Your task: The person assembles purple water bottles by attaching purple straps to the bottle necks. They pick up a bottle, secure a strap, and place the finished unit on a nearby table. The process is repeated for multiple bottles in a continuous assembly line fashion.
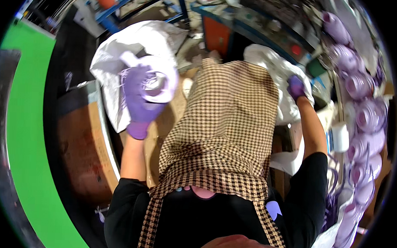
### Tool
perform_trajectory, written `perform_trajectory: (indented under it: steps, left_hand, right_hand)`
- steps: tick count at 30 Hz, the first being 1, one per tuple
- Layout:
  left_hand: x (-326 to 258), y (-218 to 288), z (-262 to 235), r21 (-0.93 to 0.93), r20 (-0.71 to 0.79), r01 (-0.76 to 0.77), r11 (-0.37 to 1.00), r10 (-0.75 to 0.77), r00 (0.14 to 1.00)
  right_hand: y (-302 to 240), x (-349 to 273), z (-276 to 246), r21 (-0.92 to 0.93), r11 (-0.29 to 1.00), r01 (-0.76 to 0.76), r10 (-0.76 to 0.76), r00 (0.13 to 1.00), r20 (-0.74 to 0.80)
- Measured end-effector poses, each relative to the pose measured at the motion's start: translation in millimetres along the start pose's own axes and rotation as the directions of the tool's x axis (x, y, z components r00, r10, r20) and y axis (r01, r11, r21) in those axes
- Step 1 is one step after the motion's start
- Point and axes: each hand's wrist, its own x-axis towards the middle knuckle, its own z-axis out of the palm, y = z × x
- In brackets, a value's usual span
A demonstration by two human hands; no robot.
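My left hand (140, 98), in a purple glove, is closed on a pale lavender-white plastic container (168, 86), blurred by motion, with a round opening facing up. Thin pale strands lie by the fingers. Behind the container a large white sack (118, 51) gapes. On the other side my right hand (297, 86), also gloved in purple, is at the edge of a white plastic bag (264, 56). Its fingers are mostly hidden, so I cannot tell what it holds. Between my arms a brown checked apron (229, 107) covers my lap.
At the far left runs a green conveyor belt (26, 118) with a black side. A cardboard box (84, 142) stands beside it. Several translucent lavender plastic bottles (370, 116) line the right side. A blue-framed workbench (250, 27) is ahead, with a dark green cup (315, 67) near my right hand.
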Motion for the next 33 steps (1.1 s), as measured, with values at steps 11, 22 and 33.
perform_trajectory:
  steps: [11,22,33]
  left_hand:
    - [-30,57,14,-0.007,0.225,-0.023,1.0,0.024,0.974]
    - [-31,62,10,-0.059,0.266,-0.055,0.997,0.069,0.962]
    - [-37,51,18,-0.048,0.205,-0.123,0.991,0.13,0.97]
  right_hand:
    - [17,-13,20,-0.043,0.982,-0.181,0.176,0.979,-0.105]
    - [31,-30,20,-0.069,0.985,-0.157,0.152,0.986,-0.07]
    - [-114,-82,-155,0.857,0.501,0.118,0.071,0.982,-0.177]
